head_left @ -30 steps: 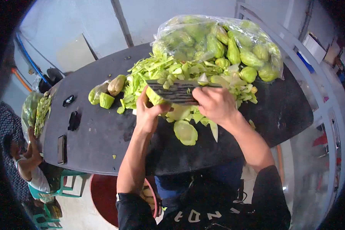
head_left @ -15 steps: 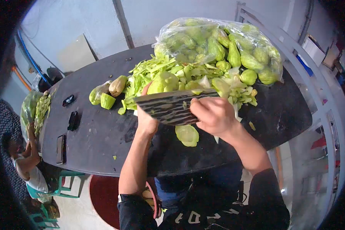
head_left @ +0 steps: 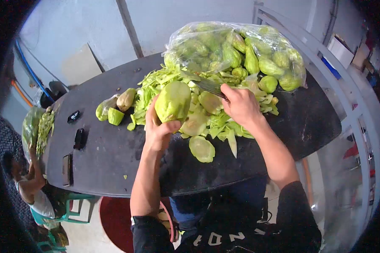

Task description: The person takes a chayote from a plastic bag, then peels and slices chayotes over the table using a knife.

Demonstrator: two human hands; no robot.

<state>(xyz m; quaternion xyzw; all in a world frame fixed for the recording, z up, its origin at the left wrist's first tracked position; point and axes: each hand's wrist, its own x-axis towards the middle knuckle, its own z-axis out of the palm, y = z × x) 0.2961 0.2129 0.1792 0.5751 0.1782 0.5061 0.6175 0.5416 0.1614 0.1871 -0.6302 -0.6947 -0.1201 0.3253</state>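
Note:
My left hand grips a large peeled chayote, pale green with its cut face turned up, above the table. In my right hand is a knife, its dark blade seen nearly edge-on and pointing left, just right of the chayote. Beneath and behind both hands spreads a heap of green peelings with cut pieces in it. A flat round slice lies on the table in front of the heap.
A clear plastic bag of whole chayotes stands at the back of the dark table. Left of the heap are a few chayotes. Dark small objects lie farther left. Another person sits at the left end. A red tub stands below.
The knife has turned from broadside across the chayote to edge-on and moved up, off to its right. My left hand now holds the chayote in plain view, tilted upward.

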